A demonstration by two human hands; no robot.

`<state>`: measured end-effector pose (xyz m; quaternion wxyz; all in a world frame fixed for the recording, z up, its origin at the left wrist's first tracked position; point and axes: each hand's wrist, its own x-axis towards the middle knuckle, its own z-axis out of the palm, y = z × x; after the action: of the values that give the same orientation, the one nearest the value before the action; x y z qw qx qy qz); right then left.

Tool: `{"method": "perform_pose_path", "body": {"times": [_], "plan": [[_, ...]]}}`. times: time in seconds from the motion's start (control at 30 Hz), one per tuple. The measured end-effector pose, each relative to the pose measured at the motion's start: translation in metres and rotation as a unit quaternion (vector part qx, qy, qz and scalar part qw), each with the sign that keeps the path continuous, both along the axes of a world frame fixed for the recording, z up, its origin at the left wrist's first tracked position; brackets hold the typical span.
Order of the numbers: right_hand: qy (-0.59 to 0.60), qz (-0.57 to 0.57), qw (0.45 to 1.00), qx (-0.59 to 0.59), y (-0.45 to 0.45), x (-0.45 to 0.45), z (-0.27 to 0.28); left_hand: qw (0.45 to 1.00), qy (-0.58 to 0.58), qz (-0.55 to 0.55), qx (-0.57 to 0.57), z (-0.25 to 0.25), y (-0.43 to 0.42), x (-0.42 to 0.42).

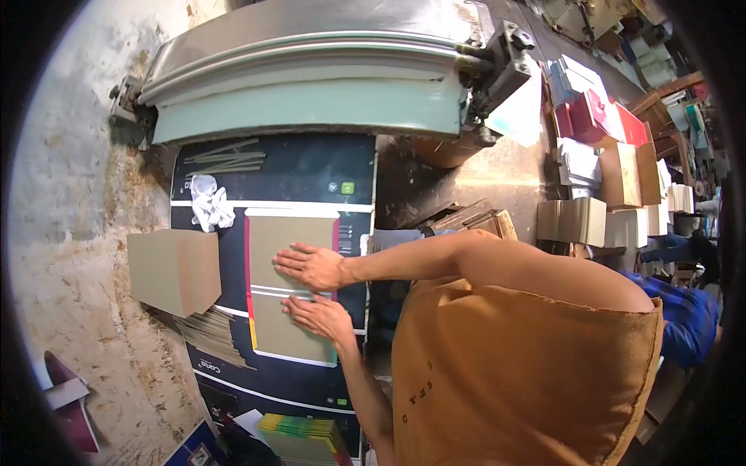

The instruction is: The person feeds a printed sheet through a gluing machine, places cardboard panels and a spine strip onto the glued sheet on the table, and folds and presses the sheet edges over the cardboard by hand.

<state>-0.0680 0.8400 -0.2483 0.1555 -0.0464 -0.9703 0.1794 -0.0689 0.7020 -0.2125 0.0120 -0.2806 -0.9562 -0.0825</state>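
Note:
Both of my hands lie palm down with fingers stretched on two grey-brown boards. The upper board (291, 233) and lower board (276, 326) lie on a printed cover sheet, whose maroon, red, yellow and white edges show around them. A narrow pale gap runs between the boards. My right hand (311, 266) is open and flat on the upper board. Just below it, my left hand (320, 317) is open on the lower board near the gap. Further left stand a stack of grey boards (159, 272) and a crumpled white cloth (210, 203).
A machine with a long roller (311, 97) spans the top. Thin board strips (225, 158) lie below it; more strips (210, 335) lie by the board stack. Yellow-green-edged covers (299, 427) are piled at the bottom. Book stacks (575, 221) and a person in blue (684, 322) are at right.

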Motion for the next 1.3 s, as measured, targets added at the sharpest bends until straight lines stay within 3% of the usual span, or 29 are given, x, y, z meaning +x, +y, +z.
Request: {"method": "perform_pose_path", "body": {"times": [0.1, 0.2, 0.27, 0.37, 0.43, 0.53, 0.6, 0.63, 0.87, 1.0, 1.13, 1.2, 1.27, 1.3], "plan": [[0.019, -0.003, 1.0, -0.011, 0.0, 0.001, 0.003, 0.996, 0.08, 0.031, 0.003, -0.019, 0.004, -0.001], [0.025, 0.005, 0.999, -0.028, 0.001, 0.004, 0.004, 0.996, 0.008, 0.089, -0.024, 0.012, 0.024, 0.004], [0.033, 0.009, 0.999, -0.03, 0.001, 0.006, 0.001, 0.992, 0.066, 0.083, 0.062, -0.01, 0.018, -0.002], [0.019, 0.119, 0.992, -0.041, 0.012, 0.01, -0.002, 0.968, 0.102, 0.094, 0.209, -0.025, 0.004, -0.001], [0.054, 0.127, 0.989, -0.056, 0.025, 0.047, 0.016, 0.967, 0.154, 0.016, 0.202, -0.01, -0.002, 0.044], [0.092, 0.112, 0.976, -0.161, 0.041, 0.132, 0.032, 0.999, 0.026, 0.001, 0.032, -0.011, -0.015, 0.115], [0.131, 0.061, 0.964, -0.222, 0.053, 0.194, 0.033, 1.0, -0.005, 0.0, -0.011, -0.015, -0.009, 0.133], [0.118, 0.031, 0.961, -0.248, 0.059, 0.222, 0.028, 0.999, 0.036, -0.009, -0.027, -0.02, -0.01, 0.135], [0.116, -0.139, 0.931, -0.316, 0.1, 0.34, 0.023, 0.992, 0.127, -0.016, 0.0, -0.018, -0.009, 0.12], [0.088, -0.119, 0.945, -0.291, 0.104, 0.341, 0.034, 0.984, 0.176, -0.016, 0.015, -0.018, -0.004, 0.116], [0.137, -0.146, 0.935, -0.293, 0.108, 0.355, 0.038, 0.986, 0.131, 0.007, 0.104, -0.023, -0.008, 0.107], [0.12, -0.292, 0.883, -0.347, 0.121, 0.374, 0.023, 0.973, 0.105, 0.036, 0.202, -0.029, -0.008, 0.099], [0.21, -0.408, 0.834, -0.306, 0.153, 0.395, 0.029, 0.919, 0.171, 0.061, 0.349, -0.023, 0.003, 0.101], [0.247, -0.448, 0.809, -0.29, 0.176, 0.406, 0.029, 0.902, 0.087, 0.013, 0.423, -0.006, 0.02, 0.115]]}}
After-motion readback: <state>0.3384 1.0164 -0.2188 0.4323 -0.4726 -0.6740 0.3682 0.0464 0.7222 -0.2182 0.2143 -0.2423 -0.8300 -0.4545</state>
